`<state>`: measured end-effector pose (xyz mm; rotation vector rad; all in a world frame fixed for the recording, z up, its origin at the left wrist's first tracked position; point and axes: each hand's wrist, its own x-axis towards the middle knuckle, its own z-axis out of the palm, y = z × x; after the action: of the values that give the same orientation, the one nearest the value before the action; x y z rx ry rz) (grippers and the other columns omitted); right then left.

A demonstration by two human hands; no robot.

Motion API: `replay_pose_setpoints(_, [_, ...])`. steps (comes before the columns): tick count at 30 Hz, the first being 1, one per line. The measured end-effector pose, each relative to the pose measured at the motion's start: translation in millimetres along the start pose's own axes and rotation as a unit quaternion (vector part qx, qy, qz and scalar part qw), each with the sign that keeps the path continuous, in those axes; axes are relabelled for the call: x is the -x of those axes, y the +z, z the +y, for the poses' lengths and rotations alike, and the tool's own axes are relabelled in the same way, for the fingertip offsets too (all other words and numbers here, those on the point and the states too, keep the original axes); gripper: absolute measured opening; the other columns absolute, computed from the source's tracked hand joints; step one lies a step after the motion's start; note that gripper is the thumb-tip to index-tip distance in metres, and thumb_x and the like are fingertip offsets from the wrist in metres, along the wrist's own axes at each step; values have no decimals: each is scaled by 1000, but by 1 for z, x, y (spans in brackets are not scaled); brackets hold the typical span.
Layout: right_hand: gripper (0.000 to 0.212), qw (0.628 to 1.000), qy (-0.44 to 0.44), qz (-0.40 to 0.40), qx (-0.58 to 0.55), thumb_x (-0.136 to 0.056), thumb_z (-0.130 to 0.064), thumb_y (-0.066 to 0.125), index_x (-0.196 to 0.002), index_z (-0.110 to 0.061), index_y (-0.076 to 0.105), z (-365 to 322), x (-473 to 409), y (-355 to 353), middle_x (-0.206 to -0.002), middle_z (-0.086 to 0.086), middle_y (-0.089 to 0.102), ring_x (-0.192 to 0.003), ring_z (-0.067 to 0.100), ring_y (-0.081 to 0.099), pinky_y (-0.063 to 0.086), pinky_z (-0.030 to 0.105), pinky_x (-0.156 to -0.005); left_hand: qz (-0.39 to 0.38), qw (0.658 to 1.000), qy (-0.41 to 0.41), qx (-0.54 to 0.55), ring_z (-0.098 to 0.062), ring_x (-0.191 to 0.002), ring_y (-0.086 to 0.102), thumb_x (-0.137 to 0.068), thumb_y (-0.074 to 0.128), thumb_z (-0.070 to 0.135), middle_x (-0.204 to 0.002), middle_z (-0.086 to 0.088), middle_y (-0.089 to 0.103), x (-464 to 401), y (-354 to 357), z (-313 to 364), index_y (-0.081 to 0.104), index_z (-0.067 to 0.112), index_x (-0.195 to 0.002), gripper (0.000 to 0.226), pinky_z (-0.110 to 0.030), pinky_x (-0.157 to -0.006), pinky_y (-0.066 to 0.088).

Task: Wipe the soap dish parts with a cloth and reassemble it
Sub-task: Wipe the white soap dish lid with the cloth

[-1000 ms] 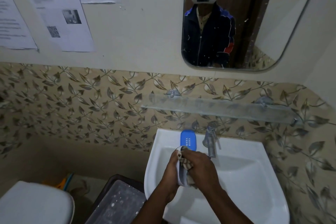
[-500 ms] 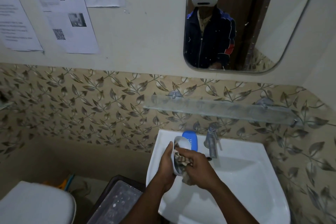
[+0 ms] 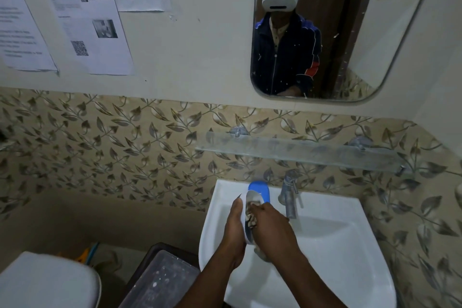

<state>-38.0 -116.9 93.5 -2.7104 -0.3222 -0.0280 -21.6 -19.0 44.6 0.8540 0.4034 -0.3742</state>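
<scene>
Lower centre, over the basin [image 3: 337, 245]: your left hand [image 3: 235, 227] grips the white dish shell [image 3: 251, 199] edge-on; your right hand [image 3: 271, 227] clutches the cloth [image 3: 250, 217] inside it, seemingly deeper than half a second ago. Blue insert [image 3: 261, 189] sits just behind.

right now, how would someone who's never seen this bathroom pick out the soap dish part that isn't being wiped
Find the white sink under the glass shelf. On its back rim, just left of the metal tap, lies the blue soap dish part. It is the only bright blue thing there, lying beyond both hands.
</scene>
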Motion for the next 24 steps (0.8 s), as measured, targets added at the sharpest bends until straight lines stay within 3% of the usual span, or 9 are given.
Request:
replay_pose_setpoints(4, [26, 993, 99, -48, -36, -89, -30, 55, -99, -10, 68, -2, -6, -9, -99, 8, 69, -91, 22, 65, 45, 23, -73, 9, 1000, 13, 1, -37, -119, 62, -95, 40, 61, -122, -23, 69, 1, -2, 2, 63, 6, -127, 68, -47, -107, 46])
replay_pose_setpoints(7, [16, 983, 97, 89, -125, -88, -19, 57, -81, -12, 70, 0, -17, -16, -83, 7, 71, -79, 20, 67, 53, 28, -73, -6, 1000, 26, -5, -33, -114, 66, -96, 39, 58, -121, -20, 70, 5, 9, 2, 61, 5, -131, 67, -39, -91, 56])
replay_pose_setpoints(10, [16, 962, 46, 156, -219, -86, -19, 60, -90, -16, 75, -3, -20, -19, -83, -1, 73, -78, 11, 68, 56, 26, -75, -7, 999, 26, -17, -29, -105, 69, -99, 37, 54, -116, -18, 73, 6, 18, 3, 61, 6, -132, 63, -35, -78, 58])
replay_pose_setpoints(13, [20, 960, 10, 36, -278, -81, -28, 59, -87, -24, 77, 4, -13, -18, -78, -5, 75, -74, 7, 70, 59, 32, -73, 6, 1000, 25, -4, -36, -116, 63, -100, 36, 53, -124, -25, 67, 5, 14, 14, 57, 0, -135, 66, -39, -88, 54])
replay_pose_setpoints(15, [18, 946, -32, -82, -313, -84, -24, 65, -90, -35, 77, 18, -8, -21, -82, -12, 76, -78, 2, 71, 58, 26, -73, 10, 1000, 11, -12, -41, -123, 58, -97, 40, 59, -128, -30, 62, 5, 10, 18, 58, -3, -133, 74, -42, -92, 53])
replay_pose_setpoints(17, [13, 949, -62, -149, -272, -83, -27, 67, -89, -32, 77, 26, -2, -29, -85, -9, 77, -81, 5, 71, 58, 28, -76, 6, 1000, 8, -24, -39, -119, 62, -94, 42, 64, -123, -29, 66, 4, 7, 15, 60, 0, -130, 76, -44, -93, 54])
replay_pose_setpoints(20, [9, 982, -111, -83, -129, -75, -19, 69, -81, -23, 75, 26, -10, -32, -78, -3, 74, -74, 7, 68, 56, 36, -74, -8, 1000, 15, -26, -35, -116, 65, -95, 39, 62, -120, -26, 69, 8, 9, 9, 62, 0, -128, 74, -42, -97, 53])
replay_pose_setpoints(22, [18, 991, -111, -33, -73, -68, -14, 77, -84, -21, 74, 18, -15, -31, -87, -3, 74, -82, 11, 66, 53, 29, -81, -32, 999, 23, -24, -32, -109, 70, -96, 37, 59, -114, -23, 72, 10, 14, 10, 66, 4, -122, 67, -38, -88, 57])
replay_pose_setpoints(24, [29, 995, -89, 24, -44, -79, -13, 73, -108, -11, 71, 17, -19, -26, -112, 4, 70, -103, 15, 63, 39, 12, -93, -46, 999, 20, -12, -26, -95, 75, -96, 37, 56, -103, -15, 77, 10, 20, 10, 68, 11, -113, 57, -34, -76, 60])
